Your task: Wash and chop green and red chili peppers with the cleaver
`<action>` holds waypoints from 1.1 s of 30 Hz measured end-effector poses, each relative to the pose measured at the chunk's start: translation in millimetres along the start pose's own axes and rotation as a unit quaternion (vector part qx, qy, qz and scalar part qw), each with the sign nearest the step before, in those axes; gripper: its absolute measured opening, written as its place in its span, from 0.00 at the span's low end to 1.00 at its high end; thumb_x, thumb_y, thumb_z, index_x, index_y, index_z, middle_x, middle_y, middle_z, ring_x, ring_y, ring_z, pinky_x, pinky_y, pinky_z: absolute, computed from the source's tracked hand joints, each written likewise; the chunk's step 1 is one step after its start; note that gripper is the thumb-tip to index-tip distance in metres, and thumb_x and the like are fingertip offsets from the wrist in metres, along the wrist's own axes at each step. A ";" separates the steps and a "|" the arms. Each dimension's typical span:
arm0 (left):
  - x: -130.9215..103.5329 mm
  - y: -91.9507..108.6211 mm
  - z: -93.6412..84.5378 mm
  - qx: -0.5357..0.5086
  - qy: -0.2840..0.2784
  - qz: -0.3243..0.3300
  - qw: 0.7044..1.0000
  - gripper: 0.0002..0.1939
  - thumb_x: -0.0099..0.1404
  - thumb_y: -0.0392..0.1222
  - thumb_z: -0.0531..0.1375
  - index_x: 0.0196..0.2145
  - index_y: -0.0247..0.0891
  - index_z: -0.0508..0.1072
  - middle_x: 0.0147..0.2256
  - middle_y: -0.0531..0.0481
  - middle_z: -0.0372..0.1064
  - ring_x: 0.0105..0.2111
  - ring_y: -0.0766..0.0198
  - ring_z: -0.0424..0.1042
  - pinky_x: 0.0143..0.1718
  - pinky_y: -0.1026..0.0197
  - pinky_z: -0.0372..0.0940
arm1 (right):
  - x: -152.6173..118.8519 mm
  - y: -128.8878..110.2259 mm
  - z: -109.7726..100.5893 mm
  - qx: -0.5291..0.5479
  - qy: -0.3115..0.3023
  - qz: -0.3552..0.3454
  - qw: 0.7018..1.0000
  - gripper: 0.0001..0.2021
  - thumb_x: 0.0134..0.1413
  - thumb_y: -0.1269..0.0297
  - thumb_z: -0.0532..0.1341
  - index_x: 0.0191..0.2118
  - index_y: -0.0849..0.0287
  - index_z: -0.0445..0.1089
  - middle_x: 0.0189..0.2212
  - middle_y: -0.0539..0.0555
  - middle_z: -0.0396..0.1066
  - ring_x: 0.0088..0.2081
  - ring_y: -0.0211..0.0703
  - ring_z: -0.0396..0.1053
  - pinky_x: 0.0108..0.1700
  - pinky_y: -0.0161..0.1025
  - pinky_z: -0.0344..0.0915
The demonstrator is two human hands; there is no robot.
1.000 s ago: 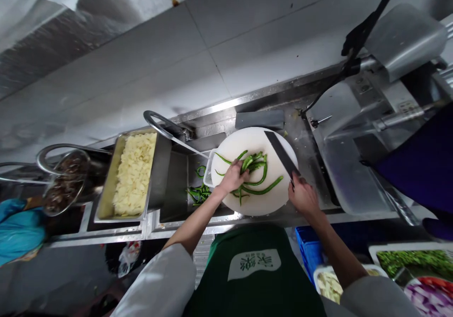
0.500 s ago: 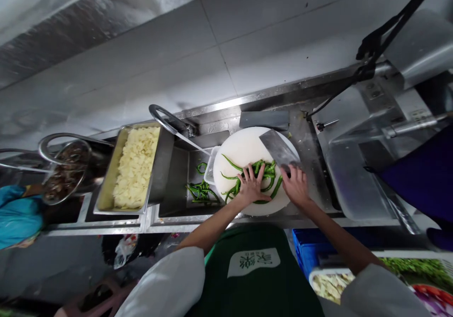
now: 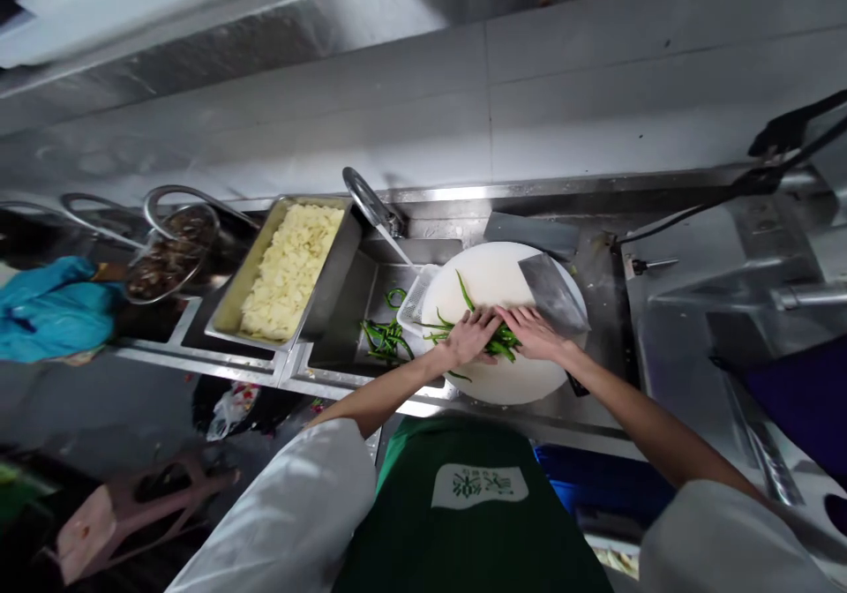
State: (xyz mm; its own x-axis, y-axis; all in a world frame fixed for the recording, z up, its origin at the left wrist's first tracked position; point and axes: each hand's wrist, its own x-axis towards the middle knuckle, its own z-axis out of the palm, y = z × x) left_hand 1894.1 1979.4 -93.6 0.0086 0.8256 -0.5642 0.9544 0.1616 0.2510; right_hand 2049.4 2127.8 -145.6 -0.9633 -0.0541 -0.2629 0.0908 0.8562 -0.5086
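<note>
Several long green chili peppers lie bunched on a round white cutting board. My left hand curls over the bunch from the left, with pepper tips poking out past its wrist side. From the right, my right hand presses against the same bunch, its fingers held together and its fingertips nearly meeting the left ones. One chili lies apart toward the board's far side. A cleaver rests on the board just beyond my right hand, blade flat; its dark handle shows partly below my right wrist.
More green chilies lie in the sink beside a white plastic basket. A metal pan of pale yellow slices stands left of the faucet. At far left, a person's blue sleeve is near a strainer of brown food.
Both hands have closed in on the chilies and drawn them into a tighter bunch. My right hand has moved left from the cleaver's edge to the peppers. The view has shifted.
</note>
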 end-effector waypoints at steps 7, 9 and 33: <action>-36.7 -21.7 24.0 0.010 -0.032 -0.079 0.996 0.58 0.57 0.65 0.63 0.72 0.38 0.39 0.70 0.32 0.41 0.68 0.32 0.41 0.65 0.32 0.40 | 7.6 -15.8 -14.1 0.056 -0.152 0.090 0.983 0.54 0.45 0.50 0.66 0.72 0.61 0.38 0.69 0.70 0.44 0.68 0.69 0.44 0.65 0.63 0.45; -36.6 -21.5 30.8 -0.005 -0.012 -0.091 0.996 0.53 0.61 0.61 0.62 0.72 0.38 0.39 0.67 0.32 0.50 0.66 0.35 0.50 0.65 0.35 0.43 | 15.8 -24.7 -21.7 0.086 -0.232 0.132 0.960 0.63 0.38 0.38 0.67 0.73 0.62 0.34 0.71 0.73 0.36 0.69 0.76 0.38 0.64 0.66 0.45; -43.5 -39.9 15.7 -0.066 0.004 -0.099 0.993 0.57 0.56 0.62 0.66 0.71 0.43 0.39 0.65 0.34 0.53 0.65 0.39 0.53 0.65 0.38 0.44 | 42.8 -53.9 -14.5 -0.078 -0.087 0.118 0.986 0.42 0.47 0.66 0.69 0.67 0.64 0.54 0.55 0.71 0.65 0.56 0.63 0.62 0.54 0.53 0.61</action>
State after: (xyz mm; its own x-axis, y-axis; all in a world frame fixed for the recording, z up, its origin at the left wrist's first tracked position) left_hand 1860.3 1928.6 -91.4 -0.1776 0.7751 -0.6063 0.8901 0.3893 0.2369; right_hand 1999.6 2086.8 -117.5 -0.8613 0.0800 -0.5018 0.2535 0.9235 -0.2879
